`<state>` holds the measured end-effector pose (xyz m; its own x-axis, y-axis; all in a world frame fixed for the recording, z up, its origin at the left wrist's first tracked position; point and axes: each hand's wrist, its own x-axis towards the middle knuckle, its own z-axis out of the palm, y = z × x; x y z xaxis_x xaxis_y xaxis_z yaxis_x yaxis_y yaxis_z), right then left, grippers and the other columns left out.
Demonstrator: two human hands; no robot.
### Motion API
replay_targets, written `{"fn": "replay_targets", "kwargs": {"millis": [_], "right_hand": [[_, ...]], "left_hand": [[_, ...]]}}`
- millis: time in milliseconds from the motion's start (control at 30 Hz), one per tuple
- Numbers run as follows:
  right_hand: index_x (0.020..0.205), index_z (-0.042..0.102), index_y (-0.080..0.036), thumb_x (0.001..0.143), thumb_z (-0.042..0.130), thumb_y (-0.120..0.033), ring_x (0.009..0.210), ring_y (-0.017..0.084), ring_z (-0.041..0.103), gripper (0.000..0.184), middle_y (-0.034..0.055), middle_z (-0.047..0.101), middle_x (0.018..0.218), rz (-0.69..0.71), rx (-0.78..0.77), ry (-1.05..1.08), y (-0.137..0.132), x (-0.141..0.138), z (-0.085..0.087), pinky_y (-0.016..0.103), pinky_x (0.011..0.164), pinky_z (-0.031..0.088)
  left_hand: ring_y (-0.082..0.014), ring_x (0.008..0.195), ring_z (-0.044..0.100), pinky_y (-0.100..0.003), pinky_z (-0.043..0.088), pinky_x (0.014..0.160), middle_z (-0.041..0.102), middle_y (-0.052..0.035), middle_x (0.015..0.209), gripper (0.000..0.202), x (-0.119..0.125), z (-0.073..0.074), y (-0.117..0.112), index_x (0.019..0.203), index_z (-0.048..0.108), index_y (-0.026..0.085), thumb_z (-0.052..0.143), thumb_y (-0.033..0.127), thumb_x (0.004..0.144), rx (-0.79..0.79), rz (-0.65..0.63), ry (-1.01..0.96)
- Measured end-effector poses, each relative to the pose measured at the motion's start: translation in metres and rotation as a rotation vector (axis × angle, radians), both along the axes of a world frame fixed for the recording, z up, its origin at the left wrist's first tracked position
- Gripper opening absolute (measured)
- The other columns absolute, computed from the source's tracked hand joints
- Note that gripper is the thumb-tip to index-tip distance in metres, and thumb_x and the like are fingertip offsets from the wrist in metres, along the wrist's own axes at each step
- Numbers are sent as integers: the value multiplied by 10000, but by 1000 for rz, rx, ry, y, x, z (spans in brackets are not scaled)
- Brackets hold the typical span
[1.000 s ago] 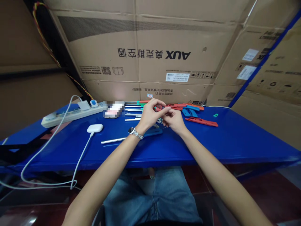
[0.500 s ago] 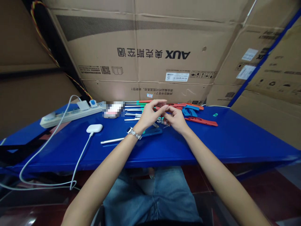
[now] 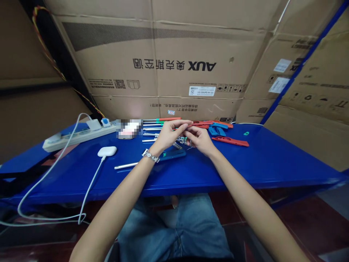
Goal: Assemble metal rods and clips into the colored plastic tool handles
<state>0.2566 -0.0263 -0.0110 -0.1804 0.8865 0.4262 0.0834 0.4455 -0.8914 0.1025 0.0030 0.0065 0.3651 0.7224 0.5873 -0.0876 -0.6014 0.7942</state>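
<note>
My left hand [image 3: 168, 134], with a metal watch [image 3: 148, 155] on the wrist, and my right hand [image 3: 201, 140] meet just above the blue table [image 3: 272, 163]. Both have their fingertips pinched together around something too small to make out. Right below them lies a little heap of small metal parts [image 3: 182, 140]. A dark teal plastic piece [image 3: 174, 154] lies by my left wrist. Behind the hands are red plastic handle pieces [image 3: 231, 141], blue ones [image 3: 216, 130] and a row of metal rods with coloured ends [image 3: 154, 126].
One bare metal rod [image 3: 127, 165] lies near the front left. Further left are a white charging case [image 3: 107, 151] with its cable, a power strip [image 3: 72, 135] and a blurred flat object [image 3: 128, 128]. A small green part [image 3: 246, 133] lies far right. Cardboard boxes [image 3: 174, 65] wall the back.
My hands stay together and have sunk a little toward the table, the fingers shifting slightly. The view has drifted a bit to the right.
</note>
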Motion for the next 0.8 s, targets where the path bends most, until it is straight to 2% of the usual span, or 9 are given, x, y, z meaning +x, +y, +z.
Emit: {"fn": "replay_targets", "kwargs": {"millis": [100, 233, 300, 400, 467, 533, 633, 733, 800], "right_hand": [[709, 504, -213, 607, 814, -622, 448, 101, 490, 523, -48, 551, 576, -68, 0, 74, 4, -6, -3, 248, 428, 355], [653, 398, -230, 554, 857, -584, 424, 96, 466, 588, -82, 462, 521, -148, 23, 141, 6, -13, -8, 246, 428, 359], [679, 432, -226, 573, 845, -583, 435, 94, 472, 556, -72, 489, 564, -143, 26, 136, 4, -12, -7, 246, 431, 361], [815, 567, -208, 669, 763, -616, 480, 102, 506, 476, -29, 584, 678, -41, 7, 58, 0, -5, -2, 250, 447, 368], [862, 616, -194, 724, 705, -637, 483, 106, 495, 472, -24, 583, 641, 12, -11, -3, -2, -2, 0, 251, 455, 360], [824, 624, -183, 721, 715, -633, 470, 105, 473, 470, -35, 547, 570, -2, -13, -32, -1, -1, 0, 251, 460, 355], [763, 599, -187, 657, 787, -598, 470, 100, 467, 464, -37, 547, 582, -66, -2, -4, 4, -6, -4, 251, 464, 368], [779, 588, -193, 620, 820, -569, 479, 98, 470, 470, -32, 564, 647, -126, 7, 67, 7, -13, -10, 254, 456, 386], [824, 594, -193, 621, 828, -540, 488, 95, 477, 465, -23, 587, 705, -147, 21, 97, 6, -16, -11, 254, 458, 401]], "left_hand": [[-181, 861, 709, -298, 575, 769, 767, -85, 958, 313, 6, -2, -1, 981, 721, 155, 781, 362, 755, 24, 105, -62], [-165, 782, 695, -281, 558, 726, 746, -56, 820, 239, 12, -2, -3, 781, 695, 150, 813, 349, 721, 45, 193, -109], [-168, 771, 695, -286, 557, 724, 746, -55, 805, 219, 9, -1, -3, 777, 715, 151, 794, 352, 743, 43, 140, -96], [-172, 776, 696, -293, 559, 725, 758, -64, 841, 216, 1, 2, -1, 847, 751, 155, 745, 364, 791, 26, 23, -21], [-170, 780, 693, -293, 559, 713, 762, -74, 887, 233, -4, 3, 0, 896, 759, 158, 703, 373, 827, 11, -33, 33], [-168, 790, 690, -294, 559, 712, 760, -81, 932, 255, -5, 3, 1, 948, 755, 160, 674, 381, 850, 9, -50, 52], [-167, 826, 687, -292, 556, 747, 750, -79, 948, 272, 1, 0, 0, 975, 733, 157, 737, 367, 801, 32, 35, -3], [-158, 765, 675, -278, 546, 708, 729, -50, 829, 254, 9, -2, -3, 846, 704, 152, 814, 344, 722, 39, 161, -70], [-157, 717, 668, -278, 541, 675, 716, -38, 760, 248, 11, -2, -5, 773, 687, 151, 823, 348, 709, 18, 174, -93]]}}
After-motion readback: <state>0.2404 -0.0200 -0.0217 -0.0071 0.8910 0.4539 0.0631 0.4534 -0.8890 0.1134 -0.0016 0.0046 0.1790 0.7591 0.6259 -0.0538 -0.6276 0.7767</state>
